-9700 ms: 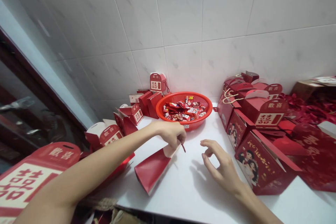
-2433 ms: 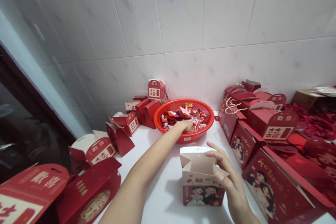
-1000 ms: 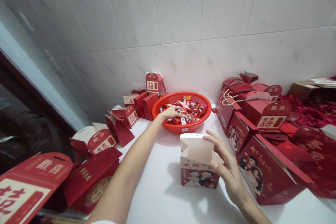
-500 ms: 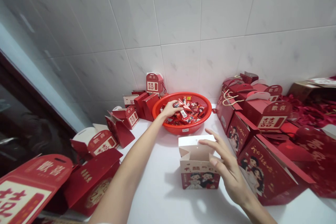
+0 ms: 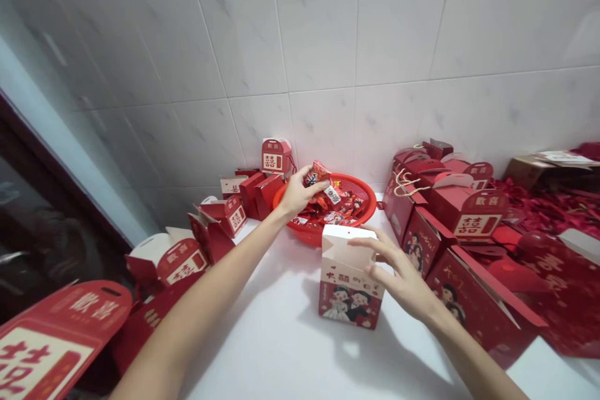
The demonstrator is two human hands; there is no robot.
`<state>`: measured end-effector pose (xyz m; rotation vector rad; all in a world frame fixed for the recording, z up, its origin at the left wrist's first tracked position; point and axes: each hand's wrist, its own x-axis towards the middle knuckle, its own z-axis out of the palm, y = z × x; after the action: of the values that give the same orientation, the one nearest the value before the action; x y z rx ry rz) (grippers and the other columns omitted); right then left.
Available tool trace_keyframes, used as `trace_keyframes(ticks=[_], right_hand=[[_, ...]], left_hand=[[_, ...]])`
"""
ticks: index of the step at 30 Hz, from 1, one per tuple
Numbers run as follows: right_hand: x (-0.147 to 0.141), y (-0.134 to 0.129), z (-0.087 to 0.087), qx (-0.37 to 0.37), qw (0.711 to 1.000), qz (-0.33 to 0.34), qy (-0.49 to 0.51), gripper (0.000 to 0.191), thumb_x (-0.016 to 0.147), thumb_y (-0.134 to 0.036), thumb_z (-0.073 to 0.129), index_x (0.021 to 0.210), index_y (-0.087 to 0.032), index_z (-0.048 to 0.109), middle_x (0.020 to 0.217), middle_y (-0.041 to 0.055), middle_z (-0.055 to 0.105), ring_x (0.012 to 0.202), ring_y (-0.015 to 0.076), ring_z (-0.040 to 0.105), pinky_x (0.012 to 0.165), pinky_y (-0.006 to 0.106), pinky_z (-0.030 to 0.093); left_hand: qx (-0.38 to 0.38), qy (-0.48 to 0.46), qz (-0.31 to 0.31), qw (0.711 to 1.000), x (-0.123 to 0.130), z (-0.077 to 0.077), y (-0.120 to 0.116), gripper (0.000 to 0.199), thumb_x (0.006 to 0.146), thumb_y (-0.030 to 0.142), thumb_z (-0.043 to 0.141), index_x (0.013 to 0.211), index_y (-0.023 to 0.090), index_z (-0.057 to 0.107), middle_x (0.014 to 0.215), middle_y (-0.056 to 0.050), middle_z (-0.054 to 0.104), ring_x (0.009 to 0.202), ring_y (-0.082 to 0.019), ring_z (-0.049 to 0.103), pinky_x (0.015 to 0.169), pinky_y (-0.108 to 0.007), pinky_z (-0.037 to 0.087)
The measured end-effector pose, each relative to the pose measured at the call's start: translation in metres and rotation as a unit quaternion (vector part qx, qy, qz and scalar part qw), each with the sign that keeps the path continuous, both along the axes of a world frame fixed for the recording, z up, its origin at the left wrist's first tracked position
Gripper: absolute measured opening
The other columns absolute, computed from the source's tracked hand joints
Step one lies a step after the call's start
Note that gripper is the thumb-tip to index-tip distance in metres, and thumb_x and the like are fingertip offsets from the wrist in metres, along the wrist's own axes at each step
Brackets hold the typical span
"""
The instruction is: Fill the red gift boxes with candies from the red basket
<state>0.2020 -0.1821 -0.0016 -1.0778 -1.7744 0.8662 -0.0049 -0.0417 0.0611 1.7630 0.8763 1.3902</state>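
My left hand (image 5: 300, 192) is closed on red-wrapped candies (image 5: 327, 182), held just above the red plastic basket (image 5: 309, 235). Below it, more wrapped candies (image 5: 347, 207) fill the basket. Nearer to me stands a small red and white gift box (image 5: 350, 290), its top open and a cartoon couple printed on the front. My right hand (image 5: 391, 265) grips this box at its upper right edge, fingers over the opening and thumb at the front. The inside of the box is mostly hidden.
Red gift boxes (image 5: 185, 257) line the left side of the white table (image 5: 267, 319), a large one (image 5: 56, 331) closest to me. Taller red boxes (image 5: 482, 300) crowd the right side. Behind them lie dark pink petals (image 5: 539, 200) and a cardboard box (image 5: 529, 172). A tiled wall (image 5: 323, 119) closes off the back.
My left hand has risen from the heap in the basket with candies in its grip. The gift box has turned slightly and shifted toward the basket, my right hand moving with it.
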Motion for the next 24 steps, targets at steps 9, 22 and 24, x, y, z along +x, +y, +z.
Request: trace_keyframes(ticks=[9,22,24], right_hand=[[-0.011,0.002,-0.021,0.068,0.996,-0.044,0.049,0.042,0.084,-0.035,0.054,0.122,-0.023,0.065,0.148,0.0097,0.041,0.133,0.0309,0.042,0.113,0.046,0.033],[-0.009,0.002,-0.026,0.105,0.992,-0.045,0.061,0.036,0.091,-0.04,0.055,0.119,-0.022,0.067,0.13,0.012,0.052,0.123,0.029,0.051,0.108,0.042,0.041],[-0.008,0.002,-0.027,0.102,0.992,-0.051,0.057,0.039,0.09,-0.04,0.055,0.124,-0.024,0.065,0.134,0.011,0.05,0.125,0.0292,0.05,0.109,0.043,0.039]], left_hand=[[0.192,0.266,-0.113,0.938,0.018,0.017,-0.076,0.022,0.083,0.019,0.067,0.105,0.016,0.065,0.101,-0.005,0.072,0.091,-0.019,0.066,0.082,-0.03,0.05],[0.089,0.293,-0.2,0.931,0.028,0.017,-0.083,0.021,0.081,0.025,0.07,0.101,0.018,0.068,0.1,-0.005,0.072,0.092,-0.022,0.066,0.082,-0.032,0.05],[0.094,0.288,-0.195,0.933,0.026,0.016,-0.079,0.022,0.08,0.023,0.07,0.102,0.018,0.069,0.101,-0.005,0.072,0.094,-0.022,0.066,0.084,-0.032,0.049]])
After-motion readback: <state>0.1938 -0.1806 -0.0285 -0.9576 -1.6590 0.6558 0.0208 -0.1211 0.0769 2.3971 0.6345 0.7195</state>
